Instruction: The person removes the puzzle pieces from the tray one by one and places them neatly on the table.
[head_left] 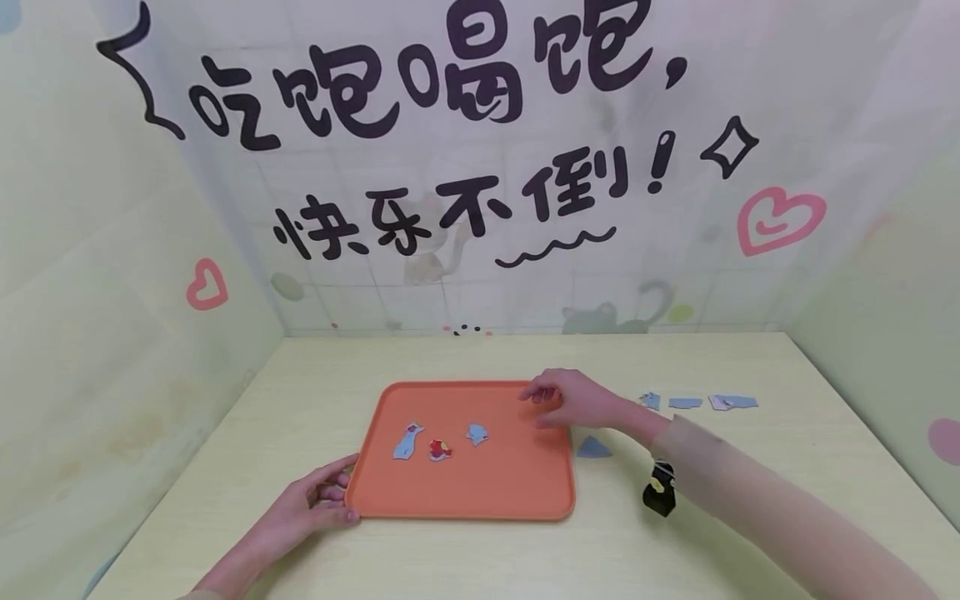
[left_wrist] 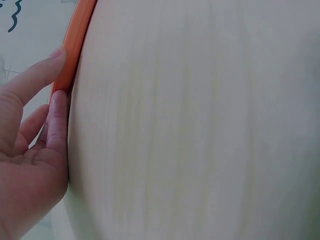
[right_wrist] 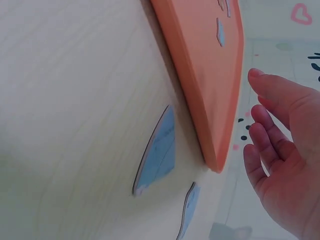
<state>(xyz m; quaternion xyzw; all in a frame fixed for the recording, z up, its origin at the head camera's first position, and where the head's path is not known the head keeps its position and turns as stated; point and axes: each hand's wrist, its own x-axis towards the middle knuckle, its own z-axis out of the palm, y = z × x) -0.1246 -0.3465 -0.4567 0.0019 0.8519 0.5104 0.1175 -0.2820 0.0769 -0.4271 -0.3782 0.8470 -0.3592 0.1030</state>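
Note:
An orange tray (head_left: 495, 487) lies on the table with three flat cut-out pieces on it. One is a long light-blue piece (head_left: 405, 442), one a red and yellow piece (head_left: 440, 451), one a small blue piece (head_left: 477, 434). At the tray's left edge, near the front corner, my left hand (head_left: 311, 504) grips the rim (left_wrist: 75, 45) with thumb and fingers. My right hand (head_left: 573, 398) hovers over the tray's back right corner, fingers loosely bent and holding nothing. Just right of the tray lies a blue triangular piece (right_wrist: 159, 152).
Behind the right forearm, a row of pieces lies on the table (head_left: 750, 483): a small patterned piece (head_left: 651, 401), a blue strip (head_left: 686, 403) and a longer pale piece (head_left: 733, 402). A printed curtain (head_left: 487, 292) stands at the table's back edge.

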